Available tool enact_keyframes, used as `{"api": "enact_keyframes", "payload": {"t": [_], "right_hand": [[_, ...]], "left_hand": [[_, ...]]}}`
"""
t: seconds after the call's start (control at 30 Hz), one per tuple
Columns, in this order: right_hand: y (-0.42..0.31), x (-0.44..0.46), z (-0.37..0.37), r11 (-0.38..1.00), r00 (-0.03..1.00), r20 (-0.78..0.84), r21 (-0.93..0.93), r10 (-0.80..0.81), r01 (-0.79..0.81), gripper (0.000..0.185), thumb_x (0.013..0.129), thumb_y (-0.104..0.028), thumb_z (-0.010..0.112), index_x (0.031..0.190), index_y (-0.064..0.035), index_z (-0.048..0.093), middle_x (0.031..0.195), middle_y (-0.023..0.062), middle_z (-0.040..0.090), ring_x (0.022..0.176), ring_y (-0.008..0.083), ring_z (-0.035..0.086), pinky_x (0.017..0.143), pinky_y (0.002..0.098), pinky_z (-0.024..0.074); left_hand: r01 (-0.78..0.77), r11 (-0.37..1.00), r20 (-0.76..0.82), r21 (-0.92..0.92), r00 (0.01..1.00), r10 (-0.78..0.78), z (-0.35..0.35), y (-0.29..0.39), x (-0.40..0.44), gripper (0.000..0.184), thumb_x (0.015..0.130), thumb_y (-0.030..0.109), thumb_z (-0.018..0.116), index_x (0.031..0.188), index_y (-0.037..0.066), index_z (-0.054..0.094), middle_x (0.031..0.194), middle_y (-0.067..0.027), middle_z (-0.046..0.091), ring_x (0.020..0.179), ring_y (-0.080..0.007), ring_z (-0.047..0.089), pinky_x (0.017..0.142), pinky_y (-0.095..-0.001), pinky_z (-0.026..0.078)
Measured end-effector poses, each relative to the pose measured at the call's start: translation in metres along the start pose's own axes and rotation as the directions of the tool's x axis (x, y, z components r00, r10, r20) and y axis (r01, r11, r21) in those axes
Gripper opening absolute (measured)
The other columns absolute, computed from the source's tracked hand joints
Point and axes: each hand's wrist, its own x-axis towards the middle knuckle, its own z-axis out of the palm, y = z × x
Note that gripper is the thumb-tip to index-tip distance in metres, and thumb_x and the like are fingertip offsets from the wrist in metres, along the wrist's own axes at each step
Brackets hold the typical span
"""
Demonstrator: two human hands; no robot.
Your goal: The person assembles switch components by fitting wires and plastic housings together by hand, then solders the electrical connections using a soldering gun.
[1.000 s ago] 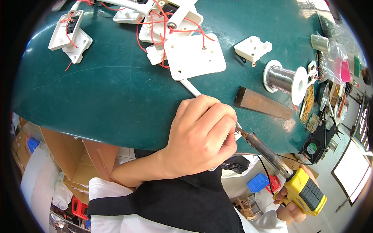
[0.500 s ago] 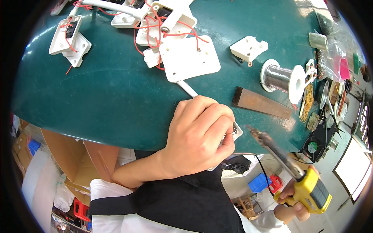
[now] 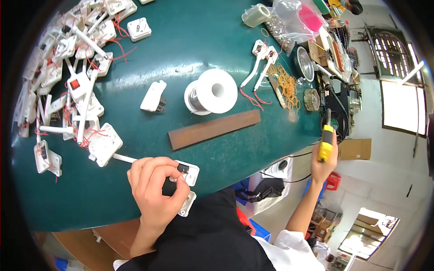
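My left hand (image 3: 158,192) pinches at a white plastic housing (image 3: 191,174) with a black switch inside, at the table's near edge. A second white piece (image 3: 186,204) lies just below it, partly behind my fingers. A white tube (image 3: 124,158) runs from my left hand to a white plate (image 3: 106,144). My right hand (image 3: 324,158), out to the right, is wrapped round the yellow handle of a soldering iron (image 3: 327,142), its metal end pointing away. Beyond my left hand are a brown metal bar (image 3: 214,129) and a solder spool (image 3: 211,92).
White housings with tubes and red wires (image 3: 83,86) are heaped at the left. A white part (image 3: 153,95) lies beside the spool. Rubber bands (image 3: 285,86), a metal bowl (image 3: 304,64), a tape roll (image 3: 256,16) and plastic bags are at the right. Part of another person (image 3: 352,6) shows at top right.
The view has turned toward the right, showing more heaped parts. My right hand has carried the soldering iron away from my left hand, out to the far right. My left hand still grips the housing.
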Motion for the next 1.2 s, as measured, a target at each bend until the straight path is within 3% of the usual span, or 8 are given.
{"api": "enact_keyframes", "payload": {"t": [0.13,0.27,0.3,0.33,0.43,0.53,0.6,1.2], "right_hand": [[0.028,-0.013,0.033,0.992,0.942,0.311,-0.023,0.126,-0.125,0.082,0.062,0.001,0.066,0.137,-0.013,0.037,0.103,0.0134,0.051,0.09,0.0346,0.053,0.076,0.0397,0.0455],[-0.005,-0.004,0.022,0.997,0.996,0.07,0.057,-0.056,0.052,0.059,0.074,0.002,0.061,0.13,-0.0019,0.044,0.116,0.0141,0.055,0.093,0.0276,0.056,0.08,0.0357,0.0451],[0.001,-0.015,0.024,0.947,0.994,0.025,0.304,0.102,-0.105,0.051,0.079,-0.002,0.06,0.128,0.0,0.046,0.126,0.013,0.051,0.092,0.0216,0.056,0.075,0.0295,0.0468],[-0.002,-0.028,0.017,0.738,0.867,0.207,0.458,0.453,-0.495,0.047,0.079,-0.003,0.059,0.124,0.0043,0.046,0.12,0.0146,0.052,0.088,0.0183,0.055,0.068,0.0239,0.0461],[-0.041,-0.019,0.0,-0.105,0.807,0.378,0.922,0.453,-0.373,0.052,0.077,-0.005,0.055,0.123,0.0085,0.035,0.107,0.0152,0.045,0.088,0.0181,0.045,0.061,0.0228,0.0435],[-0.06,-0.026,0.018,-0.732,0.81,0.482,0.674,0.333,-0.1,0.052,0.075,-0.004,0.054,0.121,0.0033,0.032,0.097,0.0102,0.04,0.087,0.017,0.04,0.059,0.023,0.0426],[-0.08,-0.03,0.034,-0.923,0.823,0.516,0.384,0.239,0.028,0.06,0.073,0.0,0.056,0.128,0.0001,0.032,0.096,0.0067,0.041,0.085,0.015,0.042,0.059,0.0235,0.0431],[-0.107,-0.033,0.08,-0.967,0.842,0.501,0.237,0.203,0.093,0.076,0.069,0.004,0.063,0.138,-0.0069,0.032,0.088,-0.0005,0.048,0.079,0.0089,0.049,0.066,0.024,0.0402]], "left_hand": [[0.008,1.0,0.0,-0.005,1.0,-0.008,-0.001,0.001,0.002,0.015,0.058,0.002,0.064,0.069,0.008,0.055,0.083,-0.0033,0.061,0.084,-0.0235,0.053,0.077,-0.0335,0.036],[-0.009,1.0,-0.034,0.017,0.999,0.009,0.001,-0.005,0.002,0.016,0.058,0.007,0.067,0.068,0.012,0.055,0.082,0.0024,0.061,0.081,-0.02,0.054,0.071,-0.0329,0.035],[-0.018,1.0,-0.04,0.023,0.999,0.019,0.002,-0.006,0.001,0.017,0.058,0.007,0.067,0.068,0.013,0.054,0.083,0.003,0.061,0.081,-0.0196,0.054,0.071,-0.0327,0.035],[-0.033,0.999,-0.045,0.022,0.998,0.034,0.003,-0.008,0.0,0.018,0.058,0.007,0.067,0.069,0.013,0.054,0.083,0.0036,0.061,0.081,-0.0192,0.053,0.07,-0.0325,0.034],[-0.031,0.999,-0.058,0.028,0.998,0.033,0.005,-0.012,-0.003,0.02,0.056,0.006,0.067,0.069,0.014,0.054,0.084,0.0052,0.061,0.081,-0.0181,0.053,0.069,-0.0313,0.034],[-0.036,0.999,-0.07,0.021,0.997,0.038,0.007,-0.014,-0.004,0.02,0.055,0.006,0.067,0.069,0.014,0.054,0.084,0.0057,0.06,0.082,-0.0178,0.052,0.069,-0.0308,0.034],[-0.036,0.999,-0.068,0.019,0.997,0.037,0.006,-0.014,-0.004,0.02,0.055,0.006,0.066,0.069,0.014,0.055,0.083,0.0054,0.06,0.081,-0.0182,0.052,0.07,-0.031,0.034],[-0.04,0.999,-0.067,-0.005,0.997,0.04,0.007,-0.016,-0.003,0.02,0.052,0.006,0.065,0.069,0.011,0.056,0.083,0.0015,0.061,0.076,-0.0198,0.053,0.068,-0.0314,0.035]]}}
